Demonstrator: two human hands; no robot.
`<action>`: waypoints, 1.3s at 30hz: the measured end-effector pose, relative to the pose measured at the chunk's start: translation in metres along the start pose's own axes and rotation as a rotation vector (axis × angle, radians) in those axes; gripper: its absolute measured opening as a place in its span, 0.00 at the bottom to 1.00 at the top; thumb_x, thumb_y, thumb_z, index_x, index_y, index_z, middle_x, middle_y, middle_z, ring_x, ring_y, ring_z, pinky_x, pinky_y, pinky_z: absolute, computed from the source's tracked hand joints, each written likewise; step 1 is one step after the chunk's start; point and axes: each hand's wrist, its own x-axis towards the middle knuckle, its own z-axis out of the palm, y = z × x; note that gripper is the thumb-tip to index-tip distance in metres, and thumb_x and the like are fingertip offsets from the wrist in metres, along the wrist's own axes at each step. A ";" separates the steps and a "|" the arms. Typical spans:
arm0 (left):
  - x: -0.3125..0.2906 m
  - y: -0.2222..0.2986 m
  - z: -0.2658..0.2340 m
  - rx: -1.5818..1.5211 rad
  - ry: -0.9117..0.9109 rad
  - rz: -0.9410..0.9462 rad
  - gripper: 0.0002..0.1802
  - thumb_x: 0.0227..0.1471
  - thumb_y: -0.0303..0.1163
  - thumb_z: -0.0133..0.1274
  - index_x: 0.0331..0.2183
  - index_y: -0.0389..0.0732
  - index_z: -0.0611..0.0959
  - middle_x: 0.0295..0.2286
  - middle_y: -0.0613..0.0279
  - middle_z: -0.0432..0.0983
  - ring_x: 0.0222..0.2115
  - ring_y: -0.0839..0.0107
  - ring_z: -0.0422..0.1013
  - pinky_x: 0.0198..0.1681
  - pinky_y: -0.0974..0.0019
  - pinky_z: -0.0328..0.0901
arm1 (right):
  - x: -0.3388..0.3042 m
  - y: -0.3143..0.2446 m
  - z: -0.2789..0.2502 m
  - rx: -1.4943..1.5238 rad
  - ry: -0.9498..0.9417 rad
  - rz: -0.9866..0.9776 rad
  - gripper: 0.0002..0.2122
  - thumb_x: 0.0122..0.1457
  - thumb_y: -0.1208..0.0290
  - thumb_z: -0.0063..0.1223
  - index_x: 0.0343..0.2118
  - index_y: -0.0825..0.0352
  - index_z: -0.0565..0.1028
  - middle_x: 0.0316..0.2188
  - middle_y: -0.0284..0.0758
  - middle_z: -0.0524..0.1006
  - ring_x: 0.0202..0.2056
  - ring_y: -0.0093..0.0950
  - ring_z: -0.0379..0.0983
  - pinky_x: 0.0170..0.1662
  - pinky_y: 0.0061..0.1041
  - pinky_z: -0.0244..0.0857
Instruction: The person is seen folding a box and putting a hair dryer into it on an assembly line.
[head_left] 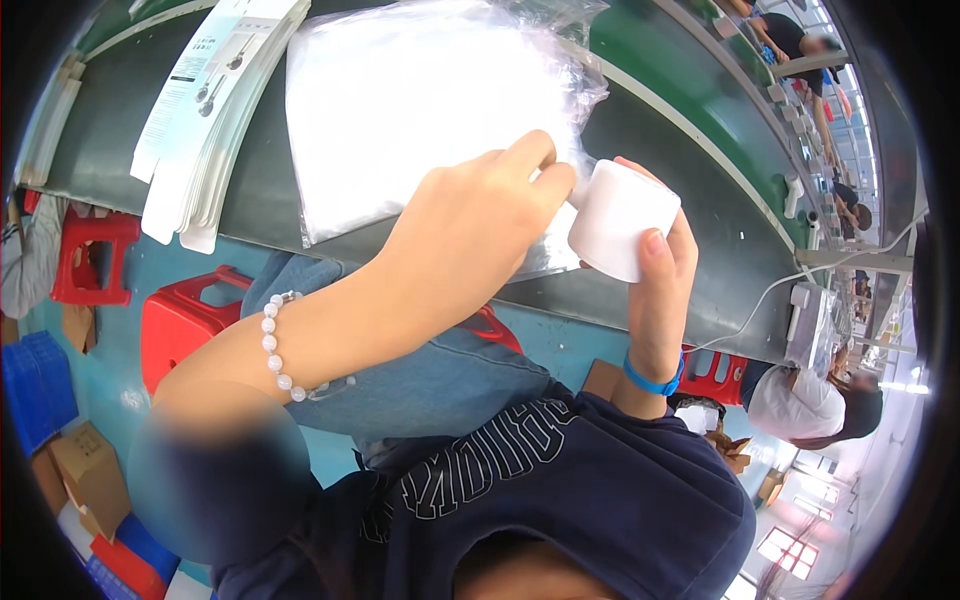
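Observation:
A white, smooth, rounded cup-shaped part (pixel 625 220) is gripped in my right hand (pixel 675 250), with the thumb on its near side and the fingers behind it. My left hand (pixel 500 200) is right beside the part, its fingers curled and closed against the part's left side. Whatever those fingertips pinch is mostly hidden; only a small pale bit shows there. Beneath and behind my left hand, a stack of clear plastic bags (pixel 400 110) lies on the dark tabletop (pixel 725 270).
Flat printed cartons (pixel 210 110) are stacked left of the bags, overhanging the table edge. A green conveyor belt (pixel 690 90) runs beyond. Red stools (pixel 185 320) and cardboard boxes (pixel 90 470) stand at the left. A white cable (pixel 770 290) crosses the right side. Other people work farther right.

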 end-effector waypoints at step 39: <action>0.021 0.011 0.009 -0.854 0.010 0.240 0.24 0.38 0.20 0.57 0.43 0.33 0.77 0.42 0.53 0.67 0.34 0.60 0.72 0.37 0.63 0.69 | -0.012 0.015 0.010 0.099 0.168 -0.068 0.31 0.60 0.46 0.41 0.57 0.69 0.59 0.47 0.38 0.68 0.49 0.28 0.66 0.50 0.25 0.60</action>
